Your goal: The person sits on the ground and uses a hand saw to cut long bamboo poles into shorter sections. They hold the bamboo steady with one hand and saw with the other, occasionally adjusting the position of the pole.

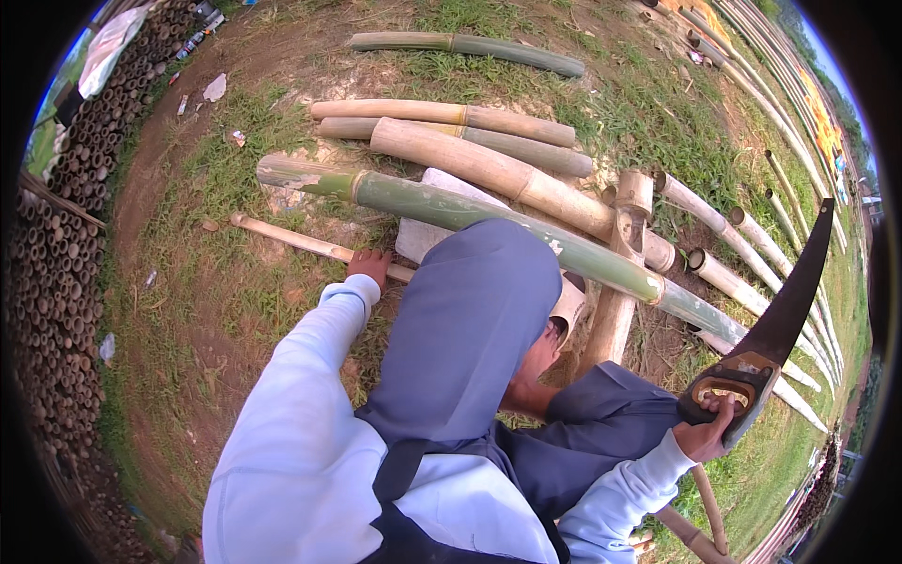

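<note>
My left hand (369, 266) sits toward 9 o'clock, back upward, fingers curled in a grip, its sleeved forearm (324, 334) reaching toward 1 o'clock. My right hand (709, 428), out at 4 o'clock, is closed tight, and the right forearm (634, 489) angles toward 2 o'clock. My left knee (493, 249) rises near the centre; my right leg (629, 404) lies folded toward 4 o'clock.
</note>
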Demonstrator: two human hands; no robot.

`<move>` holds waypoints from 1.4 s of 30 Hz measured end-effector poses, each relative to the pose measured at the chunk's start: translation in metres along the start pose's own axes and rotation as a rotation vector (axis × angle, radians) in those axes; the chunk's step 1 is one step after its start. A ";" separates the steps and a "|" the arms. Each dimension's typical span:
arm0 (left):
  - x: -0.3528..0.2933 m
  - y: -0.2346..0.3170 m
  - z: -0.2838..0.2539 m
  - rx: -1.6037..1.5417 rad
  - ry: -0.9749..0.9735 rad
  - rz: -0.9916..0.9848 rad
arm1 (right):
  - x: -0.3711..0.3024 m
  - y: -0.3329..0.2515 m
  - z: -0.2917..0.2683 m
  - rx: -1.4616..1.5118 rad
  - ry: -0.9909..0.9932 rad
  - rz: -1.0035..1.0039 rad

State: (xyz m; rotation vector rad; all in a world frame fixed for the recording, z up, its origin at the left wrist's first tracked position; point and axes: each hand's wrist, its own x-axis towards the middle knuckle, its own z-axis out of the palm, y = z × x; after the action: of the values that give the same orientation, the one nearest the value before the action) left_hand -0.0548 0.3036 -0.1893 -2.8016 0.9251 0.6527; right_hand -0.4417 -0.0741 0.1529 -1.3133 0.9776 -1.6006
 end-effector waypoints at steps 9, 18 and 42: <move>-0.017 -0.014 -0.039 0.121 0.288 0.247 | 0.005 0.006 -0.002 0.044 0.014 -0.005; -0.022 -0.027 -0.094 -0.030 0.327 0.422 | 0.002 0.000 0.004 0.090 0.002 0.037; 0.022 0.109 -0.275 0.095 0.444 0.749 | -0.001 -0.001 -0.006 0.049 -0.013 -0.019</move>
State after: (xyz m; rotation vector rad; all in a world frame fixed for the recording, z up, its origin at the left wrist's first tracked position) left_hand -0.0038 0.1375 0.0512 -2.4979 2.0572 0.0135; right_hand -0.4472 -0.0728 0.1530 -1.3019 0.9153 -1.6179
